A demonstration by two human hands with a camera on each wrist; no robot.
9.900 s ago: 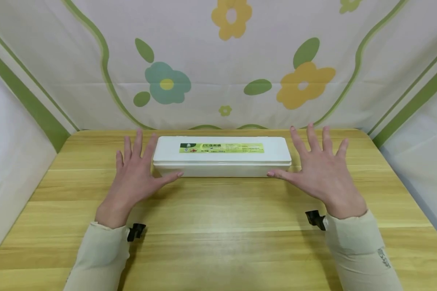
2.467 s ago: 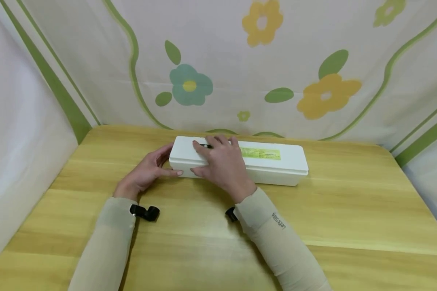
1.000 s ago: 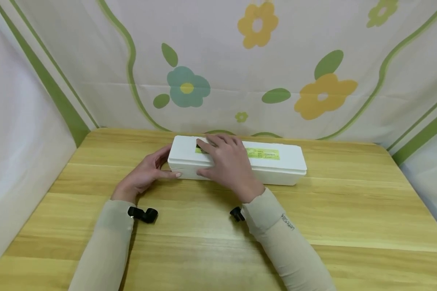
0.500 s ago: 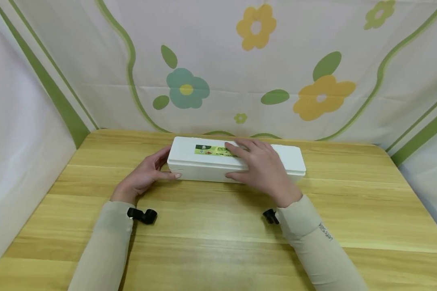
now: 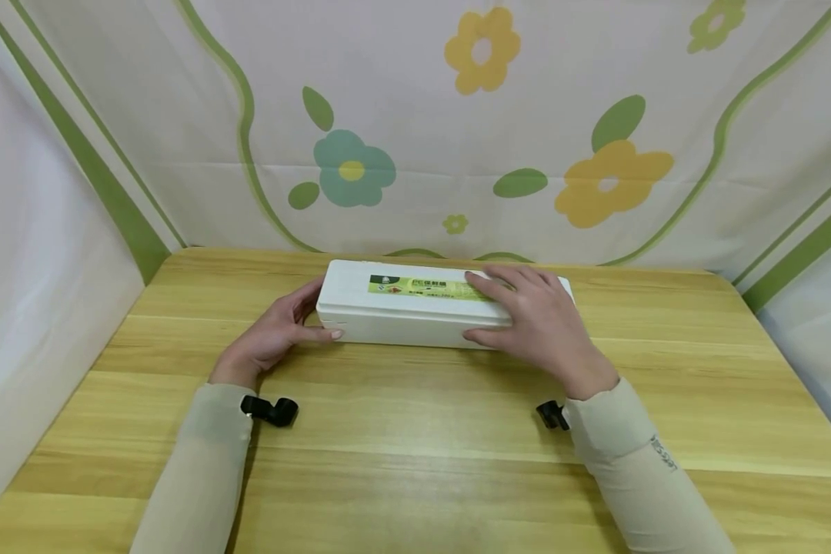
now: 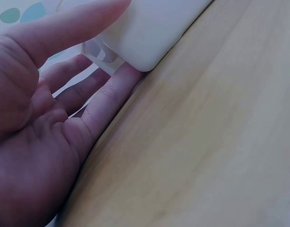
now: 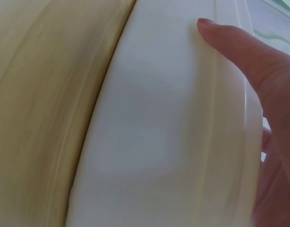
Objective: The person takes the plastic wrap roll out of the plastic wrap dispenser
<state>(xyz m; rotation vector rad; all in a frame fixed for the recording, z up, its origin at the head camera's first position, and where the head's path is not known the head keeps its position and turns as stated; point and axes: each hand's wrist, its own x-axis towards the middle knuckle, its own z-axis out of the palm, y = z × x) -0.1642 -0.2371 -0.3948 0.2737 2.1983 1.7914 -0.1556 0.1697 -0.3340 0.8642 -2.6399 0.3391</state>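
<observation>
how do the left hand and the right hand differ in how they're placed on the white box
The left hand is at the white box's left end; the right hand reaches over the lid toward its right end. The left hand leaves the label uncovered; the right hand hides part of it. Both have the thumb at the box's front.

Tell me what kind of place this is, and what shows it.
Probably a small staged indoor booth, not an ordinary room: a flower-print sheet backs the wood-grain table, and pale side sheets close it in.
</observation>
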